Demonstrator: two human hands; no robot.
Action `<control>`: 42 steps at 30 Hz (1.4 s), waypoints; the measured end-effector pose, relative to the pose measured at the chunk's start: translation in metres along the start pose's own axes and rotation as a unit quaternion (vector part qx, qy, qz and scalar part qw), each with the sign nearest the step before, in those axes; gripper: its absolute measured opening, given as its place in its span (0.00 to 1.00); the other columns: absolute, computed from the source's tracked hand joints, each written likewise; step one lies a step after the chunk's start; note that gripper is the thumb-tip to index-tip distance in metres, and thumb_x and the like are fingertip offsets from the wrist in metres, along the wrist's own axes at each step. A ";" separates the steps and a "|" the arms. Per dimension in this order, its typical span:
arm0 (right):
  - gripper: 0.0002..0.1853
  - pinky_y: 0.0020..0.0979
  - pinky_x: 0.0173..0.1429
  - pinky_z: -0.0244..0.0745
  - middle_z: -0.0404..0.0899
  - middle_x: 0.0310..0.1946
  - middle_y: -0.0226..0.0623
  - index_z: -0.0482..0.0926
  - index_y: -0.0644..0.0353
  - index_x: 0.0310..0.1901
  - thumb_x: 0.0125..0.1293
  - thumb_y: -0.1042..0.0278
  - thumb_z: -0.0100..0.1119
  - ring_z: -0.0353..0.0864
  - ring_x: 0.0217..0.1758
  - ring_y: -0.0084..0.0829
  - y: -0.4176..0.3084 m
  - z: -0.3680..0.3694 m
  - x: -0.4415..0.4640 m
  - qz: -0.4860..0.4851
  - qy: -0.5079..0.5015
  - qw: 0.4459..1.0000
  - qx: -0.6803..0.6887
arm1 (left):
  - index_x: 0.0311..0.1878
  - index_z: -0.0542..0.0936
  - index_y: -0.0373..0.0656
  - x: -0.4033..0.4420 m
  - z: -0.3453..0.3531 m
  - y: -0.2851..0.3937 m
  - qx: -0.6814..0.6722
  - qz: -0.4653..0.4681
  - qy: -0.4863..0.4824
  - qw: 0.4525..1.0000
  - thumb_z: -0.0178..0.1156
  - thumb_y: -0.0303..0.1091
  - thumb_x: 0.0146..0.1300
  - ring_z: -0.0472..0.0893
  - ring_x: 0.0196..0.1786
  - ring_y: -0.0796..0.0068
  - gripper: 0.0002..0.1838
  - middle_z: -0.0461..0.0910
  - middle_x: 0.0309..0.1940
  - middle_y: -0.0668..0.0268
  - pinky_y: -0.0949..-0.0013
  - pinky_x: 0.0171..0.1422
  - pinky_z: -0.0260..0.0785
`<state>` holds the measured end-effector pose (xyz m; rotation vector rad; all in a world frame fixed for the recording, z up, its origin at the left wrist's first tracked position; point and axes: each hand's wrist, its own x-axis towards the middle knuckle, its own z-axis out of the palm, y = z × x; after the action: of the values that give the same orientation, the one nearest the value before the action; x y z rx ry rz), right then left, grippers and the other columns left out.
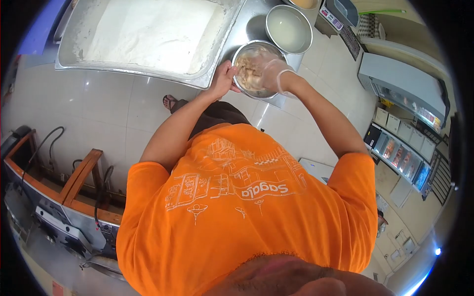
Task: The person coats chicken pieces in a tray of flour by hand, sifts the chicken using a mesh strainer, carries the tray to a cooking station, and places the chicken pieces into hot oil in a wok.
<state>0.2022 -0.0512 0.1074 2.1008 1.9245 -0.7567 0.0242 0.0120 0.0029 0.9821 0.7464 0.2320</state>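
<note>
Right hand [274, 74], in a clear plastic glove, is down inside a metal bowl [252, 44] of pale brown wet pieces [245, 71]. It's motion-blurred, so can't tell if its grip is closed on any. Left hand [224, 81] is bare, grip on the bowl's left side, thumb by the rim, seemingly steadying it.

Step in hand: looks like working the wet pieces by hand inside the bowl. Next move calls for a firm left hold, fingers reaching under the pieces, and clearance over the rim on any lift.

Around: big metal tray [133, 72] with white powder [148, 37], just left of the bowl; left hand sits in the tight gap between. Second bowl [267, 27] of cloudy liquid is right beside, beyond the right hand; a sideways swing could knock it. Third bowl [296, 8] cut off at top. Steel bench [259, 9] underneath.
</note>
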 end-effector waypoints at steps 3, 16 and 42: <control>0.33 0.39 0.68 0.69 0.81 0.52 0.54 0.68 0.54 0.70 0.63 0.60 0.60 0.80 0.60 0.49 0.019 0.051 0.022 -0.149 0.159 0.955 -0.200 | 0.37 0.67 0.39 0.004 -0.002 -0.007 -0.001 -0.001 -0.004 1.000 0.48 0.34 0.77 0.81 0.27 0.75 0.11 0.71 0.29 0.64 0.69 0.28 0.84; 0.37 0.45 0.74 0.62 0.70 0.67 0.53 0.66 0.56 0.71 0.61 0.54 0.66 0.68 0.71 0.52 -0.013 -0.016 0.005 0.002 -0.076 0.996 -0.055 | 0.36 0.67 0.38 0.000 0.000 -0.004 -0.017 0.000 0.005 1.000 0.48 0.35 0.77 0.82 0.27 0.74 0.13 0.71 0.29 0.64 0.68 0.28 0.85; 0.25 0.39 0.65 0.73 0.78 0.58 0.55 0.78 0.59 0.61 0.63 0.61 0.59 0.77 0.62 0.47 0.052 0.048 0.060 -0.140 -0.011 0.961 -0.237 | 0.39 0.67 0.38 0.005 -0.002 -0.011 -0.031 0.020 0.013 0.999 0.48 0.38 0.77 0.82 0.27 0.72 0.13 0.74 0.30 0.61 0.66 0.28 0.85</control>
<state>0.2429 -0.0290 0.0272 1.5531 2.1524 -0.3089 0.0251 0.0099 -0.0092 0.9373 0.7402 0.3020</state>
